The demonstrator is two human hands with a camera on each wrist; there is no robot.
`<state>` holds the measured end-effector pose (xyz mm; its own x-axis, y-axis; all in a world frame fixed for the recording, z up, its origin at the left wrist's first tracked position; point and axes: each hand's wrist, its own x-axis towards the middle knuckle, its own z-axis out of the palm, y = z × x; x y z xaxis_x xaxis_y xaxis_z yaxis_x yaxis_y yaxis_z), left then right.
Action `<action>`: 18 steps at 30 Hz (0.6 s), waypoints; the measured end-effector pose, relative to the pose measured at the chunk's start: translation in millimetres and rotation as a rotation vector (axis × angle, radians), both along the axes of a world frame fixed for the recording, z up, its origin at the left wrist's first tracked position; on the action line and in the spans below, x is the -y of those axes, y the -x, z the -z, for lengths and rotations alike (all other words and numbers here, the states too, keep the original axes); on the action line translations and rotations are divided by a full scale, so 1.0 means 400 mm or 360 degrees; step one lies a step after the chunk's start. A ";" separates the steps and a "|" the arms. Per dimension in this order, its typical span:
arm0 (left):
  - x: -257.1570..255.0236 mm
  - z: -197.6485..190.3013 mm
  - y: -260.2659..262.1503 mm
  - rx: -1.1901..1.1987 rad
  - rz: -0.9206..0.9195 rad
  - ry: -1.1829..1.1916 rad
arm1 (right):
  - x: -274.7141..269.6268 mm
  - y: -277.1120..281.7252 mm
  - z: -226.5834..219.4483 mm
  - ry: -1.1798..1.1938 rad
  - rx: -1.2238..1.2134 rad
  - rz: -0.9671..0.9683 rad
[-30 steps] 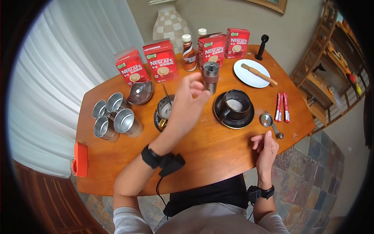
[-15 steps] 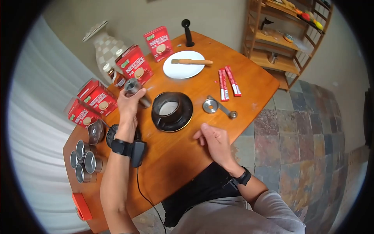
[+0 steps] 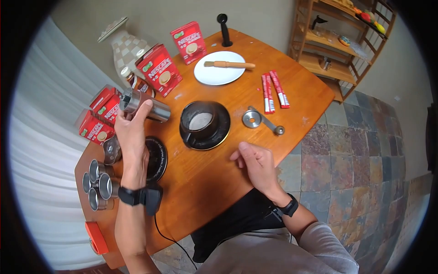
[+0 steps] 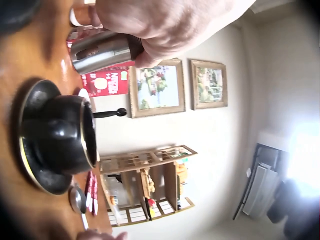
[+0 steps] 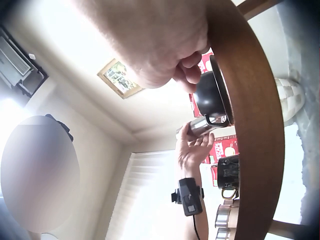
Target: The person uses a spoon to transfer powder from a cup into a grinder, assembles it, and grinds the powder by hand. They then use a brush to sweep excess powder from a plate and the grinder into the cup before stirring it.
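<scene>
My left hand (image 3: 132,137) grips a steel cylinder (image 3: 157,111) with a brown band; it is tilted, its top towards the left. In the left wrist view the cylinder (image 4: 102,52) hangs from my fingers beside the black cup (image 4: 65,132). That cup (image 3: 202,123) holds something whitish and stands on a black saucer (image 3: 223,130). My right hand (image 3: 259,166) is by the table's front edge, fingers loosely curled, holding nothing. A metal lid with a crank (image 3: 252,118) lies beyond it. My left forearm partly covers another saucer (image 3: 158,157).
Red boxes (image 3: 159,73) and a bottle (image 3: 132,80) stand at the back. A brush (image 3: 228,65) lies on a white plate (image 3: 219,78), with red sachets (image 3: 279,89) to its right. Several metal cups (image 3: 106,186) and a glass bowl (image 3: 112,151) are at left.
The head view has swung right. My left hand has taken hold of the upright cylinder, then lifted and tipped it leftward. My right hand remains near the table's edge.
</scene>
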<state>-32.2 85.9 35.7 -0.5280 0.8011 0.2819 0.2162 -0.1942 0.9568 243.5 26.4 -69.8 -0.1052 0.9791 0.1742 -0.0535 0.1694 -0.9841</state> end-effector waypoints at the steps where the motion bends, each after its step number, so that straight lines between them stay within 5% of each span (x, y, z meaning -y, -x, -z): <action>1: 0.041 -0.024 -0.014 0.0001 0.0033 -0.0061 | 0.000 0.002 0.005 -0.0002 -0.0018 -0.0010; 4: 0.186 -0.095 -0.053 -0.0230 0.0090 0.0226 | -0.001 0.001 0.012 -0.0016 -0.0056 -0.0014; 8: 0.287 -0.041 -0.073 -0.0198 0.0456 0.0380 | 0.004 -0.001 0.001 0.0017 -0.0012 -0.0005; 18: 0.297 0.078 -0.070 -0.0349 0.0570 0.0504 | 0.007 0.004 -0.015 0.0037 0.0100 0.0031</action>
